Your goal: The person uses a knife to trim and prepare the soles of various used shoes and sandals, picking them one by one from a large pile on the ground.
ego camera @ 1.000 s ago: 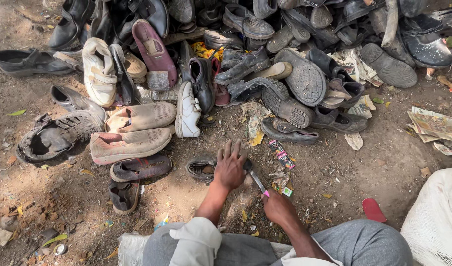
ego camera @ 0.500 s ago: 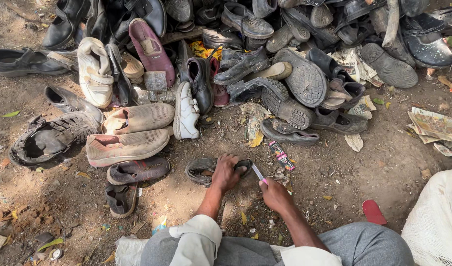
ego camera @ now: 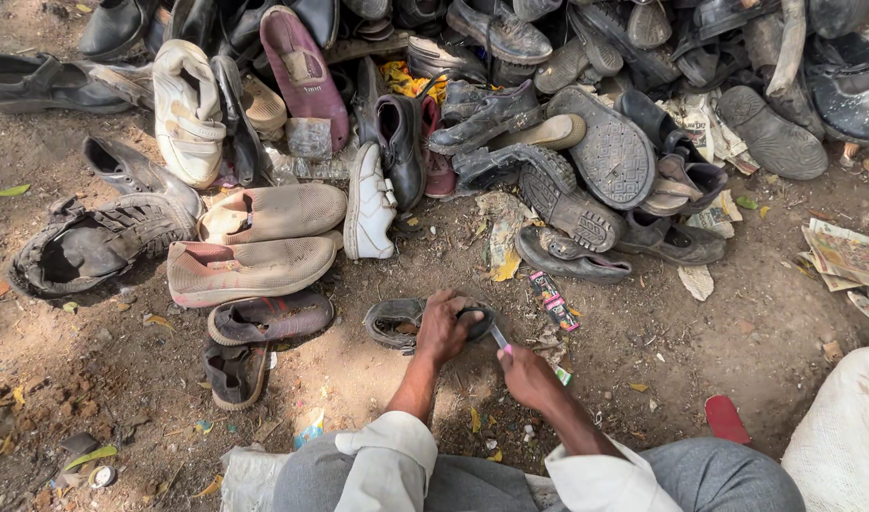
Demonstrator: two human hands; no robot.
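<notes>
Head view: the left hand [ego camera: 444,327] lies flat over a small dark sandal [ego camera: 406,322] on the dirt, palm and fingers pressed down on its right end, so it grips by pinning rather than by closing around it. The right hand [ego camera: 527,374] is wrapped shut on a short blade [ego camera: 499,337] whose tip points at the sandal's right edge, just beside the left fingers. A second ago the left hand was spread open on bare ground with the sandal only at its fingertips; half a second ago it had slid onto the sandal, and now it covers more of it, while the blade has come up from the ground to the sole's edge. I judge that the cutting or scraping of this sandal is just starting. Left of it lie two brown sandals [ego camera: 264,322] and two tan slip-on shoes [ego camera: 254,242]; far beyond rises a big heap of worn shoes [ego camera: 586,114]
</notes>
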